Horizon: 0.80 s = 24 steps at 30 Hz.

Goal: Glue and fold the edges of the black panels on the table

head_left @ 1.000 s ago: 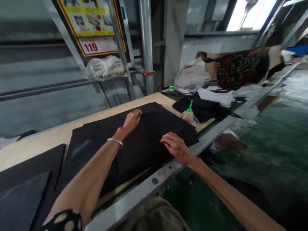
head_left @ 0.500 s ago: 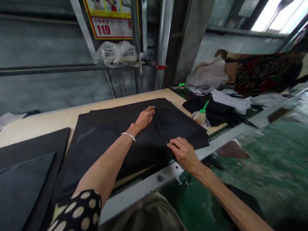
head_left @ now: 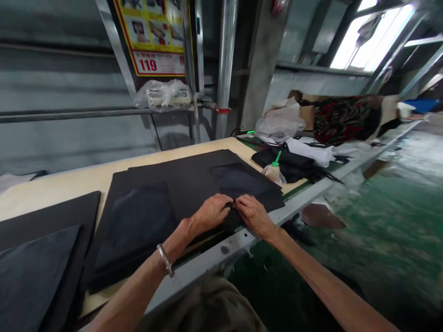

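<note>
The left hand (head_left: 212, 213) and right hand (head_left: 255, 216) nearly meet, fingertips pinching black material (head_left: 231, 205) — stacked black sheets (head_left: 190, 177) lie beneath and beyond the fingers, a green-tipped bottle (head_left: 272, 172) farther right, a pale rail (head_left: 211, 259) just nearer the body.

I can see the left grip (head_left: 212, 212) and the right grip (head_left: 255, 214) close together, pinching a small dark piece (head_left: 231, 205) at the front edge of a pile of black sheets (head_left: 190, 180). The pile lies on the bench (head_left: 69, 182). Just past it is a small bottle (head_left: 272, 173) with a green tip (head_left: 277, 159), near a folded black cloth (head_left: 296, 162). A silver bangle (head_left: 165, 261) is on the left arm (head_left: 145, 281). On the wall side, a poster (head_left: 150, 39) shows a red 119 (head_left: 147, 65).
</note>
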### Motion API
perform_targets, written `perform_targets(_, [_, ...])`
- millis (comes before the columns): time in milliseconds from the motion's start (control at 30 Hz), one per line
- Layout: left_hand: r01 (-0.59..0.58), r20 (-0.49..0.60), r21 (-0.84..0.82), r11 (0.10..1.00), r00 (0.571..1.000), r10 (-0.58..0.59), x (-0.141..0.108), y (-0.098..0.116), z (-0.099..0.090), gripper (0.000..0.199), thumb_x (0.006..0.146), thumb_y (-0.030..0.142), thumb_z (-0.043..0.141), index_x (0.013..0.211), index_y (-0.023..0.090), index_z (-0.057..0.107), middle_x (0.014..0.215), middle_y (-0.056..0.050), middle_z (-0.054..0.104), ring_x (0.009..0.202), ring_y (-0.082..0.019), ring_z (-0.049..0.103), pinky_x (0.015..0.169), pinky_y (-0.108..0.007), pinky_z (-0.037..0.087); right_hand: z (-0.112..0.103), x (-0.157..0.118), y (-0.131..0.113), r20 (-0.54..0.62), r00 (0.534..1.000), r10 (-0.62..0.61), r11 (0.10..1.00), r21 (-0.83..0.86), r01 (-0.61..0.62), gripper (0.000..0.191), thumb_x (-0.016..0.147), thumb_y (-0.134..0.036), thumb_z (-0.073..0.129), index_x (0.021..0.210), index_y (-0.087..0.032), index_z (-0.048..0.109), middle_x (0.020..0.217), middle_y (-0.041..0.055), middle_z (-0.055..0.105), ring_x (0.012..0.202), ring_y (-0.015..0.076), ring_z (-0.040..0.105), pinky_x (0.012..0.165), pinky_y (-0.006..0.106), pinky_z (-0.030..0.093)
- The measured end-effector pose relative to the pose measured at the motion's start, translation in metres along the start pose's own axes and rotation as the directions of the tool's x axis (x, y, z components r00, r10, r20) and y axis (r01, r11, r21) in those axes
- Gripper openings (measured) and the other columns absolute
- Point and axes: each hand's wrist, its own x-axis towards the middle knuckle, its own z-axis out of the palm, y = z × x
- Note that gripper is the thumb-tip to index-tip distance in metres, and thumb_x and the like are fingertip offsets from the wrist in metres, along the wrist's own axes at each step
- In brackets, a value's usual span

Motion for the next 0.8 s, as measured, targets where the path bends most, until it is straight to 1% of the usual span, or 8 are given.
perform_targets(133, [0.019, -0.063, -0.009, 1.000, 0.998, -0.020, -0.020, 0.019, 0.020, 0.031, 0.088, 0.011, 0.048, 0.117, 0.017, 0.060, 0.122, -0.008, 0.065, 0.115, -0.021, 0.058, 0.108, -0.038, 0.045, 0.003, -0.001, 0.001, -0.024, 1.000, 0.005, 1.000, -0.031, -0.006, 0.022, 0.098, -0.014, 0.047, 0.093, -0.016, 0.068, 0.092, 0.0059, 0.063, 0.087, 0.0178, 0.051, 0.079, 0.031, 0.039])
perform_targets(267, [0.028, -0.102, 0.002, 1.000, 0.994, -0.027, -0.026, 0.017, 0.027, 0.039, 0.086, 0.009, 0.045, 0.123, 0.016, 0.056, 0.129, -0.010, 0.061, 0.122, -0.021, 0.055, 0.111, -0.040, 0.043, 0.003, -0.001, 0.001, -0.013, 1.000, -0.014, 0.999, -0.051, 0.013, 0.020, 0.096, -0.011, 0.049, 0.094, -0.017, 0.069, 0.092, 0.0059, 0.063, 0.086, 0.0175, 0.051, 0.078, 0.030, 0.039])
perform_targets(433, [-0.005, -0.133, 0.016, 1.000, 0.991, 0.007, -0.028, 0.014, 0.030, 0.041, 0.088, 0.007, 0.037, 0.122, 0.016, 0.059, 0.128, -0.010, 0.063, 0.122, -0.020, 0.056, 0.112, -0.040, 0.044, 0.006, -0.001, -0.001, -0.021, 1.000, -0.001, 1.000, -0.031, 0.000, 0.020, 0.095, -0.011, 0.050, 0.094, -0.017, 0.070, 0.092, 0.0064, 0.063, 0.086, 0.0174, 0.052, 0.079, 0.030, 0.042])
perform_targets(567, [-0.040, -0.136, 0.073, 0.996, 0.989, 0.050, -0.029, 0.013, 0.032, 0.043, 0.089, 0.008, 0.035, 0.124, 0.016, 0.059, 0.131, -0.011, 0.062, 0.126, -0.021, 0.054, 0.113, -0.042, 0.044, 0.000, -0.004, 0.005, -0.036, 0.999, 0.024, 0.991, 0.131, -0.019, 0.020, 0.094, -0.014, 0.052, 0.097, -0.018, 0.071, 0.098, 0.0074, 0.065, 0.091, 0.0168, 0.058, 0.082, 0.028, 0.046])
perform_targets(633, [-0.048, -0.142, 0.102, 0.994, 0.988, 0.062, -0.030, 0.010, 0.035, 0.042, 0.090, 0.009, 0.035, 0.123, 0.016, 0.061, 0.132, -0.011, 0.062, 0.128, -0.021, 0.054, 0.113, -0.043, 0.044, -0.012, -0.004, 0.021, -0.085, 0.988, 0.128, 0.966, 0.237, -0.105, 0.021, 0.095, -0.018, 0.050, 0.099, -0.018, 0.071, 0.103, 0.0080, 0.066, 0.092, 0.0161, 0.061, 0.083, 0.027, 0.048])
perform_targets(667, [-0.052, -0.151, 0.112, 0.992, 0.986, 0.069, -0.031, 0.008, 0.037, 0.041, 0.091, 0.010, 0.036, 0.122, 0.017, 0.061, 0.132, -0.010, 0.062, 0.128, -0.021, 0.054, 0.113, -0.044, 0.044, -0.019, -0.004, 0.032, -0.111, 0.968, 0.223, 0.947, 0.259, -0.189, 0.022, 0.095, -0.019, 0.049, 0.102, -0.017, 0.070, 0.104, 0.0087, 0.066, 0.093, 0.0165, 0.062, 0.084, 0.027, 0.049])
perform_targets(700, [-0.058, -0.160, 0.119, 0.991, 0.984, 0.077, -0.031, 0.006, 0.039, 0.039, 0.092, 0.011, 0.036, 0.121, 0.017, 0.062, 0.132, -0.010, 0.062, 0.128, -0.021, 0.054, 0.114, -0.044, 0.043, -0.027, -0.003, 0.046, -0.131, 0.931, 0.342, 0.918, 0.258, -0.301, 0.024, 0.094, -0.020, 0.049, 0.106, -0.016, 0.070, 0.105, 0.0095, 0.067, 0.094, 0.0175, 0.063, 0.085, 0.029, 0.049])
perform_targets(800, [-0.076, -0.185, 0.119, 0.990, 0.978, 0.097, -0.032, 0.001, 0.044, 0.036, 0.094, 0.014, 0.037, 0.120, 0.017, 0.062, 0.132, -0.010, 0.062, 0.128, -0.021, 0.054, 0.114, -0.044, 0.043, -0.048, 0.000, 0.089, -0.050, 0.768, 0.638, 0.761, 0.192, -0.620, 0.029, 0.091, -0.018, 0.051, 0.115, -0.013, 0.067, 0.106, 0.0119, 0.069, 0.096, 0.0216, 0.064, 0.090, 0.034, 0.048])
